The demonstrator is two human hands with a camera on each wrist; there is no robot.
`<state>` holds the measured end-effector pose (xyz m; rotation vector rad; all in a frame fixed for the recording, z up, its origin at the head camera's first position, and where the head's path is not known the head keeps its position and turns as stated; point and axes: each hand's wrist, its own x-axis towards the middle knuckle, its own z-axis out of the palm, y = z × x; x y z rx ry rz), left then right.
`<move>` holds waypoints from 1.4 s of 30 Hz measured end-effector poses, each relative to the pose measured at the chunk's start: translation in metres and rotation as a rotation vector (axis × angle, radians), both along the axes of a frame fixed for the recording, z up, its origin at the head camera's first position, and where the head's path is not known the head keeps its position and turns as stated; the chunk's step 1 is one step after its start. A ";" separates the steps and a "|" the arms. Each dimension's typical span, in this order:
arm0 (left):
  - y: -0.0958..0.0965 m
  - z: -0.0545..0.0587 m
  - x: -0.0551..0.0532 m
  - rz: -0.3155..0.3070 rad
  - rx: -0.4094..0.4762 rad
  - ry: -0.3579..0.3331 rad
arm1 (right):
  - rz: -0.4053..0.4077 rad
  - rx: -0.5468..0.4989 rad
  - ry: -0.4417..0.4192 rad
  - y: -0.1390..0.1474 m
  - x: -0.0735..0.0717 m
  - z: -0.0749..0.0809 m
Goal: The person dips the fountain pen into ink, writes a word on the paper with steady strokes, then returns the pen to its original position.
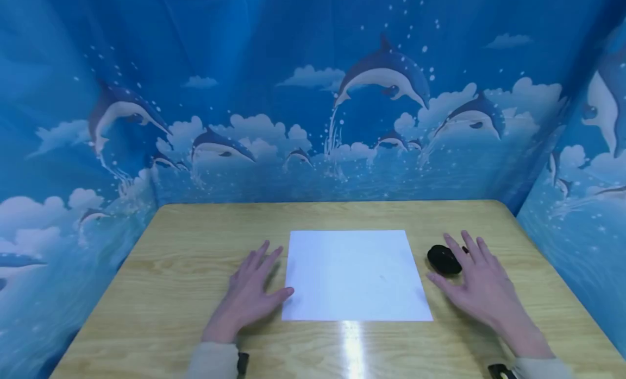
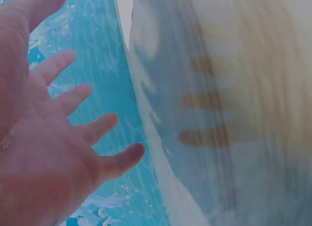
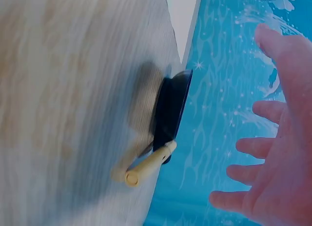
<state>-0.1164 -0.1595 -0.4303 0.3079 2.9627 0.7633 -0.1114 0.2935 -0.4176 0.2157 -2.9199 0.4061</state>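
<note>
On the table lies a sheet of white paper (image 1: 349, 276). My left hand (image 1: 251, 297) is at its left edge, fingers spread and the thumb tip overlapping the sheet; the left wrist view shows the palm holding nothing. To the right of the paper is a black rounded object (image 1: 444, 259), shallow like a dish in the right wrist view. A short pale wooden cylinder (image 3: 151, 163) adjoins it, perhaps its handle; I cannot tell. My right hand (image 1: 481, 289) hovers just right of the black object with fingers spread, grasping nothing.
The wood-grain table (image 1: 195, 248) has rounded far corners. A blue curtain (image 1: 274, 53) printed with dolphins and clouds hangs behind it and along both sides. A glare spot shows on the table in front of the paper.
</note>
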 end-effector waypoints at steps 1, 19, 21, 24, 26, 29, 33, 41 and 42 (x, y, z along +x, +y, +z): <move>0.002 0.000 -0.001 -0.001 0.004 -0.003 | -0.002 0.002 -0.006 0.002 0.000 0.000; 0.027 -0.001 -0.012 -0.045 0.008 -0.115 | -0.051 0.003 -0.030 0.044 0.010 -0.012; 0.030 0.000 -0.013 -0.050 0.001 -0.133 | -0.063 -0.001 -0.064 0.046 0.009 -0.012; 0.033 -0.001 -0.015 -0.059 -0.023 -0.152 | -0.075 -0.006 -0.100 0.049 0.007 -0.012; 0.034 -0.001 -0.016 -0.065 -0.040 -0.161 | -0.076 -0.006 -0.108 0.051 0.006 -0.012; 0.036 -0.002 -0.018 -0.068 -0.066 -0.185 | -0.066 -0.009 -0.109 0.053 0.004 -0.013; 0.038 0.000 -0.018 -0.076 -0.086 -0.202 | -0.044 -0.024 -0.103 0.054 -0.001 -0.015; 0.040 0.000 -0.018 -0.087 -0.123 -0.210 | 0.015 -0.043 -0.081 0.055 -0.013 -0.022; 0.040 0.000 -0.018 -0.084 -0.123 -0.213 | 0.021 -0.042 -0.076 0.055 -0.014 -0.023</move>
